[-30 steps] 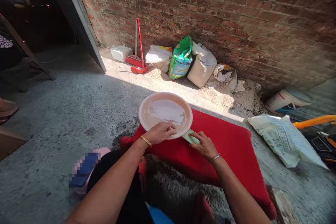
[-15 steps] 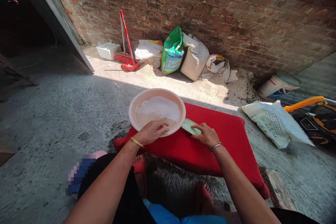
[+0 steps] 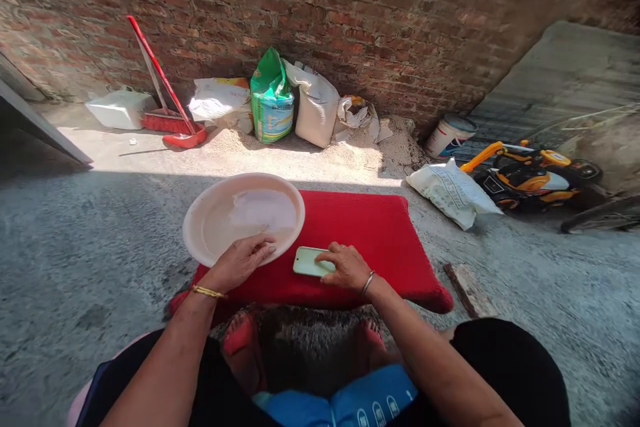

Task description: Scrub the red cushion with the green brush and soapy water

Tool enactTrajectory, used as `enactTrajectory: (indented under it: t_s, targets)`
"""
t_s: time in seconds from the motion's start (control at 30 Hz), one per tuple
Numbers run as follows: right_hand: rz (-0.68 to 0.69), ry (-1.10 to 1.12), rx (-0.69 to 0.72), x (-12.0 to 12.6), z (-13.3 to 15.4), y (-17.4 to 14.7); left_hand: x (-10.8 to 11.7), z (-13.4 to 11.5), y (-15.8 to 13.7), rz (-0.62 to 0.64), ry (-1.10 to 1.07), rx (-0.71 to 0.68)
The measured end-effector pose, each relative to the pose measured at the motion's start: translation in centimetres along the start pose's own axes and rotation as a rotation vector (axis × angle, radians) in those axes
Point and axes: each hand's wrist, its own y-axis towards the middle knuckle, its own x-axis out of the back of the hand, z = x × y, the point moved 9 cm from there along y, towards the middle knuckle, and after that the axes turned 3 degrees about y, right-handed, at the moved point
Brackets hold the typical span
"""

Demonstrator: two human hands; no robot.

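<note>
A wide pale pink basin (image 3: 200, 243) of water stands on the left part of a red cloth-covered low bench or cushion (image 3: 373, 227). At its near rim is my left hand (image 3: 243, 265), fingers bent together over the edge. Whether anything is pinched in them is hidden. My right hand (image 3: 347, 268) is on a pale green phone case (image 3: 305, 260), a flat oblong with rounded corners and a small hole at its left end. Thumb and index finger are at its right part, with the other fingers bent. The case lies right of the basin.
Along the brick wall stand a white box (image 3: 120, 110), a red broom (image 3: 165, 121), a dustpan (image 3: 187, 137), a green sack (image 3: 273, 107), a beige sack (image 3: 315, 110) and a bucket (image 3: 453, 133). At right are a white bag (image 3: 450, 190) and a yellow-black ride-on toy (image 3: 525, 180).
The view has turned right. The pale green case now lies straighter along the bench and slightly apart from the basin, with my right hand still on it. My left hand stays at the basin's near rim.
</note>
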Motion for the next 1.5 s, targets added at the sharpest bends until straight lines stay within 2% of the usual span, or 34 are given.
enactTrajectory:
  t_s: [0.1, 0.23, 0.3, 0.33, 0.37, 0.4, 0.47, 0.53, 0.63, 0.7, 0.73, 0.8, 0.87, 0.93, 1.07, 1.17, 1.23, 1.3, 1.4, 1.5]
  targets:
    - [-0.044, 0.016, -0.194, 1.5, -8.6, -5.1, -0.2, 0.2, 0.1, 0.006, 0.008, -0.006]
    - [-0.107, -0.062, -0.554, 4.2, -20.8, -14.9, -0.5, 0.5, 0.0, 0.01, 0.011, -0.015]
    - [-0.127, -0.17, -0.764, 5.6, -24.3, -19.3, -0.6, 0.6, 0.0, 0.014, 0.019, -0.011]
    - [-0.14, -0.229, -0.837, 6.3, -24.7, -20.7, -0.6, 0.5, 0.0, 0.015, 0.024, -0.011]
    - [-0.158, -0.277, -0.862, 6.8, -24.2, -21.3, -0.6, 0.5, 0.0, 0.015, 0.03, -0.01]
    - [-0.176, -0.301, -0.828, 7.1, -22.7, -20.9, -0.5, 0.4, 0.0, 0.015, 0.037, -0.006]
    - [-0.198, -0.266, -0.629, 6.5, -17.3, -17.9, -0.5, 0.3, 0.1, 0.009, 0.052, 0.003]
    - [-0.182, -0.158, -0.365, 4.7, -10.0, -13.3, -0.4, 0.2, 0.2, 0.007, 0.076, 0.008]
    - [-0.099, -0.044, -0.065, 0.9, 0.0, -7.2, -0.8, -0.1, 0.3, 0.035, 0.106, -0.012]
    - [-0.051, -0.021, 0.098, -1.2, 4.1, -4.9, -1.1, 0.0, 0.3, 0.063, 0.139, -0.002]
    - [-0.032, -0.015, 0.144, -1.8, 4.8, -4.5, -1.2, 0.0, 0.2, 0.072, 0.163, 0.006]
    - [-0.006, 0.004, 0.135, -2.3, 3.3, -5.1, -1.4, 0.1, 0.0, 0.076, 0.221, 0.007]
    - [-0.003, 0.036, 0.025, -1.7, -1.3, -7.4, -1.5, -0.1, -0.2, 0.072, 0.281, -0.018]
    - [-0.022, 0.065, -0.13, -0.3, -7.7, -11.4, -1.6, -0.2, -0.3, 0.069, 0.332, -0.04]
    - [-0.074, 0.019, -0.492, 3.0, -20.1, -21.4, -1.6, -0.2, -0.3, 0.057, 0.369, -0.063]
    - [-0.103, -0.123, -0.758, 4.6, -25.4, -27.5, -1.6, 0.0, -0.2, 0.05, 0.36, -0.055]
    - [-0.149, -0.188, -0.809, 5.2, -26.0, -28.5, -1.6, -0.2, -0.3, 0.039, 0.349, -0.066]
    - [-0.229, -0.171, -0.715, 5.5, -24.1, -26.3, -1.6, -0.7, -0.5, 0.026, 0.346, -0.092]
    - [-0.306, -0.093, -0.434, 5.7, -18.0, -19.0, -1.7, -1.2, -0.8, 0.023, 0.385, -0.103]
    - [-0.259, -0.069, -0.222, 5.5, -10.7, -10.4, -1.9, -1.7, -0.9, 0.037, 0.454, -0.097]
